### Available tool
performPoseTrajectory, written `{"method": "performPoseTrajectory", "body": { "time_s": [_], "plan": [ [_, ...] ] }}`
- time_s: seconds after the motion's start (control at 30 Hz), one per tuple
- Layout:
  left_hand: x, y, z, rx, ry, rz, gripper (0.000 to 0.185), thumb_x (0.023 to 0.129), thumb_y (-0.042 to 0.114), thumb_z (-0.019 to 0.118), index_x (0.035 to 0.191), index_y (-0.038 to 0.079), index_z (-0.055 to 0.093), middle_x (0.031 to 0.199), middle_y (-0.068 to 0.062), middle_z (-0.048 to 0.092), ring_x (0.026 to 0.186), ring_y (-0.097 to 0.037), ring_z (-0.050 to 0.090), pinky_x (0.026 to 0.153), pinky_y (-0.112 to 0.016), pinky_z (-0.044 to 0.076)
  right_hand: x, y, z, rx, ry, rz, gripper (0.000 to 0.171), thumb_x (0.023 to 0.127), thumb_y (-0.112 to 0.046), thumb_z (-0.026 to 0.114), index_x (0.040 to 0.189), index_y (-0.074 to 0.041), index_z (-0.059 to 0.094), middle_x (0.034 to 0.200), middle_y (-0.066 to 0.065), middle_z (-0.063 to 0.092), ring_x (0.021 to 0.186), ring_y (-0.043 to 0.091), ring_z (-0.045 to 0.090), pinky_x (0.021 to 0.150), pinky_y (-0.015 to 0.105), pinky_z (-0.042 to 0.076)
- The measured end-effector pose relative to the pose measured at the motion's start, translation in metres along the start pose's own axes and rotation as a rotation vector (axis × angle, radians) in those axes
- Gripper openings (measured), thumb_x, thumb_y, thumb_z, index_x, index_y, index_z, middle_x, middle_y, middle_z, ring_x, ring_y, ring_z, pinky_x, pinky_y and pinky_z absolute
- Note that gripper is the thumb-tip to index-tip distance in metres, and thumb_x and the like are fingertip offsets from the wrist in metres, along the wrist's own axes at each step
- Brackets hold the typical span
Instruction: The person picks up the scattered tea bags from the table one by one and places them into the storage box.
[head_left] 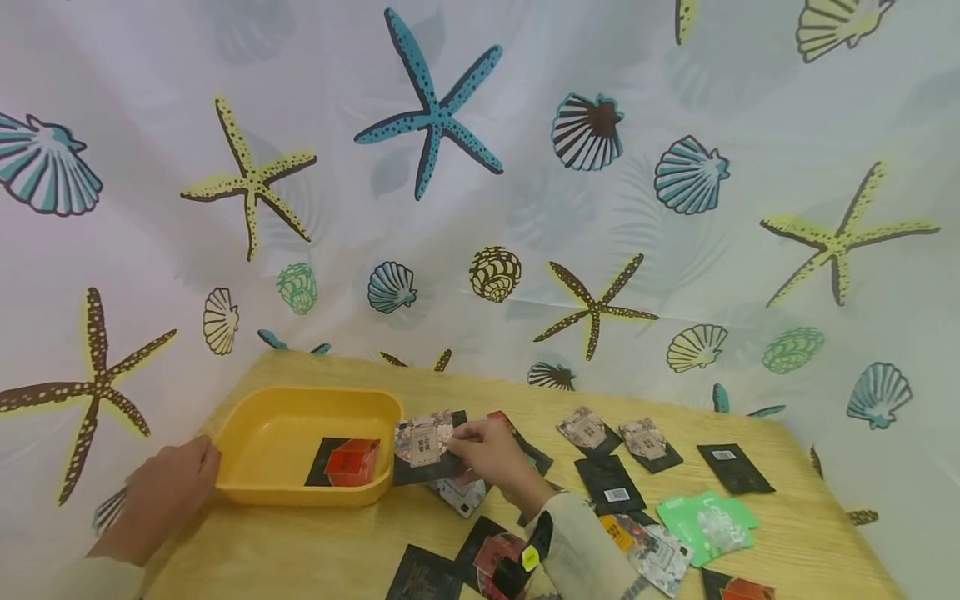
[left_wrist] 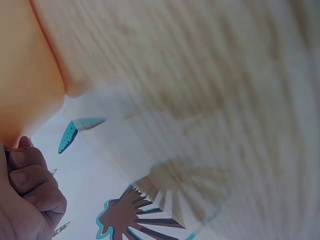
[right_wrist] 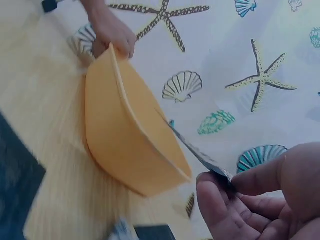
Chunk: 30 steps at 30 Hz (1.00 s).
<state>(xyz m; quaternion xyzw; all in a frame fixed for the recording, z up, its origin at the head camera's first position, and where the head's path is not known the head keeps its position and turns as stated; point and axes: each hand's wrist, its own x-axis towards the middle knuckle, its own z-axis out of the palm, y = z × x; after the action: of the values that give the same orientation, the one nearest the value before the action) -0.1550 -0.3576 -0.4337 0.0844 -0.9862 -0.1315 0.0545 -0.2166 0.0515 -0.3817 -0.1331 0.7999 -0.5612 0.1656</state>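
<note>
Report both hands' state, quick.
Left hand: grips the rim of the yellow plastic tray.
Right hand: pinches a flat black printed packet.

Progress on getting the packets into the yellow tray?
Done: two packets lie in the yellow tray. In hand: the right hand pinches another packet at the rim while the left hand holds the tray's edge. Left: many loose packets on the table.

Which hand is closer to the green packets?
The right hand. It pinches a packet by the yellow tray, mid-table, left of the green packets. The left hand grips the tray's far left edge, further away.
</note>
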Motion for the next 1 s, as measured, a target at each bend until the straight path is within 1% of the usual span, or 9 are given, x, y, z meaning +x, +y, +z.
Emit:
{"method": "performPoseTrajectory", "body": {
  "time_s": [0.1, 0.23, 0.3, 0.37, 0.53, 0.67, 0.83, 0.93, 1.0],
  "plan": [
    [-0.001, -0.002, 0.002, 0.001, -0.041, -0.019, 0.038, 0.103, 0.023, 0.027, 0.074, 0.007, 0.047, 0.061, -0.004, 0.041, 0.056, -0.021, 0.041, 0.052, -0.035, 0.033, 0.006, -0.002, 0.017, 0.069, -0.006, 0.046, 0.024, 0.098, -0.008, 0.058, 0.115, 0.007, 0.066, 0.102, 0.021, 0.072, 0.076, 0.021, 0.074, 0.067, 0.035, 0.061],
    [0.000, -0.003, 0.005, -0.016, -0.072, -0.039, 0.039, 0.103, 0.024, 0.025, 0.076, 0.007, 0.047, 0.062, -0.004, 0.042, 0.057, -0.021, 0.042, 0.052, -0.035, 0.033, 0.014, -0.005, 0.037, 0.104, 0.001, 0.058, 0.023, 0.097, -0.006, 0.059, 0.115, 0.008, 0.066, 0.100, 0.022, 0.073, 0.075, 0.022, 0.074, 0.070, 0.039, 0.061],
    [0.000, -0.003, 0.006, -0.020, -0.068, -0.045, 0.039, 0.103, 0.025, 0.025, 0.076, 0.008, 0.047, 0.062, -0.005, 0.042, 0.057, -0.022, 0.043, 0.053, -0.035, 0.033, 0.019, -0.006, 0.046, 0.108, -0.004, 0.050, 0.024, 0.097, -0.005, 0.059, 0.116, 0.008, 0.066, 0.102, 0.023, 0.072, 0.075, 0.021, 0.073, 0.073, 0.041, 0.061],
    [0.000, -0.004, 0.007, -0.015, -0.043, -0.034, 0.039, 0.103, 0.025, 0.026, 0.074, 0.008, 0.046, 0.061, -0.005, 0.042, 0.056, -0.022, 0.042, 0.052, -0.036, 0.033, 0.024, -0.009, 0.054, 0.101, -0.006, 0.039, 0.023, 0.096, -0.003, 0.061, 0.115, 0.008, 0.067, 0.102, 0.023, 0.072, 0.075, 0.024, 0.074, 0.073, 0.042, 0.061],
    [0.000, -0.005, 0.003, -0.005, 0.007, -0.015, 0.039, 0.103, 0.024, 0.028, 0.072, 0.008, 0.046, 0.059, -0.005, 0.041, 0.054, -0.022, 0.041, 0.050, -0.036, 0.033, 0.033, -0.023, 0.074, 0.028, -0.007, 0.031, 0.023, 0.093, -0.002, 0.064, 0.113, 0.007, 0.070, 0.103, 0.021, 0.074, 0.077, 0.030, 0.076, 0.070, 0.039, 0.061],
    [0.001, -0.006, -0.001, -0.003, -0.004, -0.022, 0.038, 0.103, 0.024, 0.027, 0.073, 0.008, 0.046, 0.060, -0.004, 0.041, 0.055, -0.021, 0.041, 0.051, -0.035, 0.032, 0.039, -0.034, 0.089, -0.016, 0.000, 0.050, 0.022, 0.092, -0.002, 0.065, 0.112, 0.007, 0.071, 0.100, 0.019, 0.075, 0.074, 0.028, 0.076, 0.067, 0.034, 0.061],
    [0.003, -0.005, -0.001, -0.006, -0.024, -0.026, 0.040, 0.104, 0.026, 0.025, 0.075, 0.008, 0.047, 0.061, -0.004, 0.040, 0.056, -0.021, 0.041, 0.051, -0.035, 0.033, 0.047, -0.036, 0.110, -0.126, 0.010, 0.035, 0.012, 0.088, 0.001, 0.066, 0.095, 0.004, 0.076, 0.083, 0.013, 0.075, 0.065, 0.022, 0.074, 0.060, 0.028, 0.059],
    [0.002, -0.005, -0.001, -0.015, -0.040, -0.036, 0.042, 0.104, 0.027, 0.024, 0.075, 0.008, 0.047, 0.061, -0.004, 0.040, 0.057, -0.022, 0.042, 0.052, -0.035, 0.033, 0.050, -0.035, 0.121, -0.170, 0.004, 0.020, 0.010, 0.087, 0.002, 0.066, 0.091, 0.003, 0.076, 0.074, 0.009, 0.073, 0.060, 0.017, 0.071, 0.056, 0.025, 0.056],
    [0.002, -0.004, 0.000, -0.017, -0.043, -0.037, 0.042, 0.104, 0.027, 0.024, 0.075, 0.008, 0.047, 0.061, -0.004, 0.040, 0.057, -0.022, 0.043, 0.052, -0.035, 0.034, 0.051, -0.034, 0.126, -0.177, -0.015, 0.007, 0.010, 0.086, 0.004, 0.066, 0.090, 0.005, 0.075, 0.068, 0.007, 0.069, 0.057, 0.014, 0.068, 0.054, 0.024, 0.053]
  ]
}}
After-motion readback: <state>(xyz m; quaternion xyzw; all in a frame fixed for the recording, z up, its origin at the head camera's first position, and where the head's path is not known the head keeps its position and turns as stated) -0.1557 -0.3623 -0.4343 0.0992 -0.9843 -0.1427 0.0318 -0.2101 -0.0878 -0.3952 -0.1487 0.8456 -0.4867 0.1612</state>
